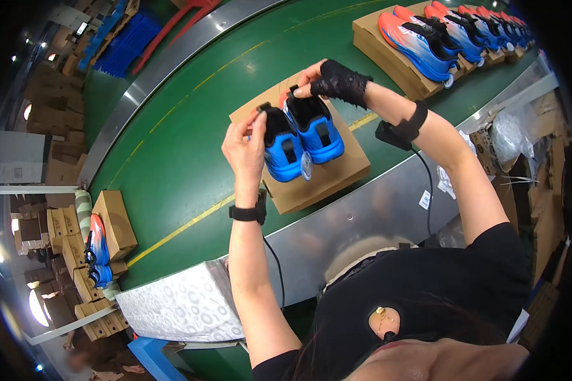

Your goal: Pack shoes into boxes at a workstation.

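Observation:
A pair of blue sneakers with black linings, the left sneaker [279, 166] and the right sneaker [325, 150], sits side by side on a brown cardboard box [299, 200], heels toward me. My left hand [244, 146] is closed at the front of the left sneaker's opening, thumb and fingers pinching its black upper edge or tongue. In a black lace fingerless glove, my right hand [327, 81] pinches the black tongue of the right sneaker. A round clear tag [306, 166] hangs between the heels. My hands partly hide the toes.
The box rests on a green conveyor [190, 197] with a metal rim [349, 219]. More boxes carry red-and-blue sneakers [419, 47] at the upper right. Another shoe box [115, 222] stands far left, near a patterned white block [184, 301]. Black cables run from my wrist straps.

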A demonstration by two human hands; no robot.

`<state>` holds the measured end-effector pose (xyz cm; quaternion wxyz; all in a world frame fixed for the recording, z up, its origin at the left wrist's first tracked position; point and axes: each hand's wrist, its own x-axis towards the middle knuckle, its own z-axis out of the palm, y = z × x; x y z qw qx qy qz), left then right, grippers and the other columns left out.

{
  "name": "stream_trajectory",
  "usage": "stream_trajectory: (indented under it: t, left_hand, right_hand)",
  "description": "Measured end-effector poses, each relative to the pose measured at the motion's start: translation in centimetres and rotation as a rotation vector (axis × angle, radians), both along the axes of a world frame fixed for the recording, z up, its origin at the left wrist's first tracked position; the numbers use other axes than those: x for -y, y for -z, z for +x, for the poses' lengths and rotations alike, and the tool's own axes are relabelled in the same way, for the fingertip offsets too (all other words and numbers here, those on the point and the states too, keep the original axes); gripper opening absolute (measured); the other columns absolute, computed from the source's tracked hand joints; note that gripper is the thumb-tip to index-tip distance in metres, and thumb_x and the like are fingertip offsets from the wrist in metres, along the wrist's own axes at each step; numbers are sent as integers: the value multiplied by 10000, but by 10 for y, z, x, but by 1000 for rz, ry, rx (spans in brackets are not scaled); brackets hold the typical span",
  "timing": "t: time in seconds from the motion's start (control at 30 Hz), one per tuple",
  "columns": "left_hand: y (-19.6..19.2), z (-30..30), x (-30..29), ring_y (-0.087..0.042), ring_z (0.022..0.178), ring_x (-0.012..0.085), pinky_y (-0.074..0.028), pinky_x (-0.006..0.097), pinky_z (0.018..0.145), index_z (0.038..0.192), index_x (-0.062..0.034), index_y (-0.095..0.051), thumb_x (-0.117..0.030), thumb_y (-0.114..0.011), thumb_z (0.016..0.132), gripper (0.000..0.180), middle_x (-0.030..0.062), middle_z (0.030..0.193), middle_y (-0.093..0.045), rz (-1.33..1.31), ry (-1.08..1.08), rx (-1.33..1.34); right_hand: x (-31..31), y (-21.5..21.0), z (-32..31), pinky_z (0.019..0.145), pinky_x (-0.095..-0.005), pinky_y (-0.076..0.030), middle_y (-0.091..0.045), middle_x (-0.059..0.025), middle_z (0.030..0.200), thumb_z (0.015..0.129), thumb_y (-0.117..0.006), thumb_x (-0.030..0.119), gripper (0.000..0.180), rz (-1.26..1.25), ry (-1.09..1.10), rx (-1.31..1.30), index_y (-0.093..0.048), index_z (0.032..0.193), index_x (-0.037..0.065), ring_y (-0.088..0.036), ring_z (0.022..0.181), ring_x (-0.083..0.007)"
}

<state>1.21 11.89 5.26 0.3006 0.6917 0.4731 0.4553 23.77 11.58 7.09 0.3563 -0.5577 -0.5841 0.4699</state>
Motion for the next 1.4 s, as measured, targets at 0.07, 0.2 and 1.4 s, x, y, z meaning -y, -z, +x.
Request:
stream_trajectory:
  t: [0.07,0.2,1.4]
  left_hand:
    - [23,-21,13,-566,699,109,-454,235,593,967,-21,-616,-164,-634,773,242,75,781,-589,17,122,-28]
    - [123,-88,51,-559,831,182,-465,269,653,1108,54,-483,-359,-447,875,475,135,800,-574,18,-277,-273]
    - [21,61,131,-206,1264,338,-184,580,950,1283,-104,-347,-312,-419,866,472,125,1373,-244,496,352,-978]
  right_hand:
    - [19,15,-3,612,-255,-432,-571,-11,697,690,-675,226,220,118,-33,61,-615,804,48,-533,647,-103]
    - [75,20,-26,610,-314,-465,-570,-87,790,636,-689,192,336,836,193,631,-585,945,107,-558,638,-248]
    - [169,52,9,479,-384,-447,-529,-108,900,638,-573,225,410,572,634,1162,-556,1046,263,-557,596,-257]
